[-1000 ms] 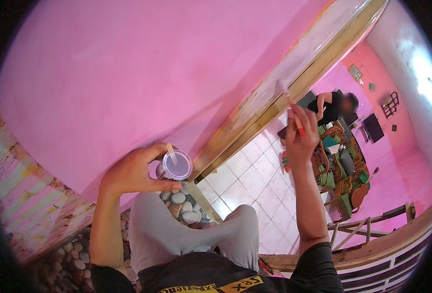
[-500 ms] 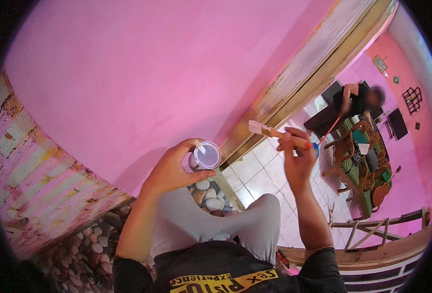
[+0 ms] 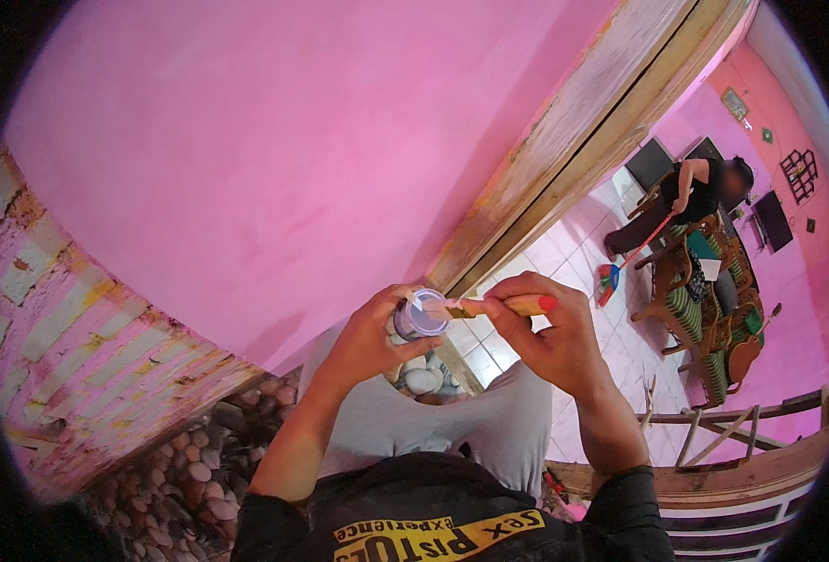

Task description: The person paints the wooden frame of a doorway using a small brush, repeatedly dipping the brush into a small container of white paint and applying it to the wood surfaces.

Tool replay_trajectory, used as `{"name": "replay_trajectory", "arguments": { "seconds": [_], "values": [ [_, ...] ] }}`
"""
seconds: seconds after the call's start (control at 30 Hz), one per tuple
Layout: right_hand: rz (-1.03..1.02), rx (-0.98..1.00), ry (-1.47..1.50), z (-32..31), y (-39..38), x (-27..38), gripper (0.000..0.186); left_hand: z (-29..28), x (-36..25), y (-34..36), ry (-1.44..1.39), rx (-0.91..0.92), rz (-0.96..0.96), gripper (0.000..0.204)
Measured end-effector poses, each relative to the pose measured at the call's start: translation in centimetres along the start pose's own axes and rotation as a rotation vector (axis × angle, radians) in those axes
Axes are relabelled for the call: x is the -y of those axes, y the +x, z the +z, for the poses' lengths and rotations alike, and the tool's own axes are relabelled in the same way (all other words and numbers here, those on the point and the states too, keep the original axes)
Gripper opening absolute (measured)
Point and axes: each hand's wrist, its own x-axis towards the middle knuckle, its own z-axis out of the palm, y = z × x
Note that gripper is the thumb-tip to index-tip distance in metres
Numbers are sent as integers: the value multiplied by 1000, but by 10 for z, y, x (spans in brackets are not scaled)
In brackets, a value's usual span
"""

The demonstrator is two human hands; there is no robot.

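Showing above grey trousers (image 3: 414,417), a paint tub (image 3: 415,323) is clasped by the left hand (image 3: 367,342), fingers curled. A paintbrush (image 3: 468,307) is gripped in the right hand's (image 3: 555,339) fingers, bristles (image 3: 439,308) at the tub's mouth.

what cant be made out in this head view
- Cup, underside: head view, hidden by the cup itself and the left hand.
- Paintbrush, part of its handle: head view, covered by the right hand.
- Bristle tips: head view, too small to tell whether they touch the cup's contents.
- Co-worker's head: head view, blurred.
- Door frame, upper end: head view, cut off by the top edge.
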Motion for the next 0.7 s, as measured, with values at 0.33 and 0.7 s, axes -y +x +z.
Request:
{"name": "replay_trajectory", "arguments": {
  "seconds": [0.33, 0.7],
  "values": [
    [-36, 280, -56, 11, 10, -11, 15, -6, -6, -2, -52, 80, -18, 60],
    [24, 257, -33, 13, 6, -40, 19, 4, 1, 2, -40, 107, -40, 64]
  ]
}}
